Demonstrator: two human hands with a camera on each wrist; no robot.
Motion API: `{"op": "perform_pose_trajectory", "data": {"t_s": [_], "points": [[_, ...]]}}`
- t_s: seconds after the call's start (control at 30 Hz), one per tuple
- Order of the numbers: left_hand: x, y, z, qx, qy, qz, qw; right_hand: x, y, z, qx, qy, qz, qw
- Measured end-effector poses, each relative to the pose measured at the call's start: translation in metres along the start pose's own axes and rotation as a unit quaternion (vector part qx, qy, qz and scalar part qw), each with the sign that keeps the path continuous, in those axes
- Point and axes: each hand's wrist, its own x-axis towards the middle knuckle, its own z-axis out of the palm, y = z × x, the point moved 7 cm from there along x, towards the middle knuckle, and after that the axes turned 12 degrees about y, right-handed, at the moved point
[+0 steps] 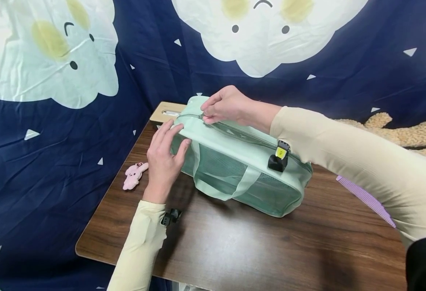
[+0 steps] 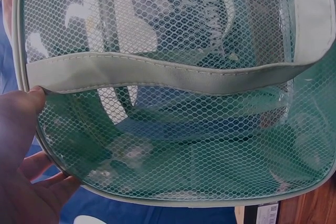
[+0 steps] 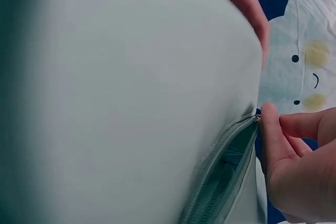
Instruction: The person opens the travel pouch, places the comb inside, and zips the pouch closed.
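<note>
On the wooden table [image 1: 292, 242] we note a pink plush [image 1: 133, 178] left of the left hand [image 1: 163, 155] and a light wooden box [image 1: 159, 113] just behind the bag's left end. The right sleeve [image 1: 343, 141] crosses over the green bag [image 1: 221, 161], partly covering a purple ribbed item [image 1: 367, 200]. The bag stands on the table, long axis running from far left to near right, strap side facing the wearer. We find the right hand [image 1: 231, 106] pinching the zipper pull; the left, thumb spread from its fingers, touches the left end.
</note>
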Motion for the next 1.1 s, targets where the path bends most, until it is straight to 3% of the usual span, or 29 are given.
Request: {"op": "perform_pose_trajectory", "data": {"t_s": [0.2, 0.5, 0.73, 0.87, 0.97, 1.1], "points": [[0.001, 0.001, 0.0, -0.001, -0.002, 0.002, 1.0, 0.002, 0.001, 0.004, 0.0, 0.002, -0.008, 1.0], [0.001, -0.001, -0.002, 0.007, 0.004, 0.0, 1.0, -0.005, 0.009, -0.011, -0.021, -0.024, -0.002, 0.9995], [0.0, -0.004, -0.001, 0.009, 0.006, -0.001, 0.9999, -0.024, 0.018, -0.051, 0.001, -0.036, -0.04, 0.9985], [-0.001, -0.004, -0.002, 0.009, 0.008, -0.002, 0.9999, -0.045, 0.031, -0.086, 0.064, -0.037, -0.06, 0.9955], [-0.001, -0.003, -0.001, 0.005, 0.007, -0.002, 1.0, -0.061, 0.049, -0.121, 0.157, -0.03, -0.072, 0.9844], [-0.001, -0.002, -0.001, 0.002, 0.008, -0.002, 1.0, -0.081, 0.083, -0.174, 0.318, -0.005, -0.096, 0.9433]]}}
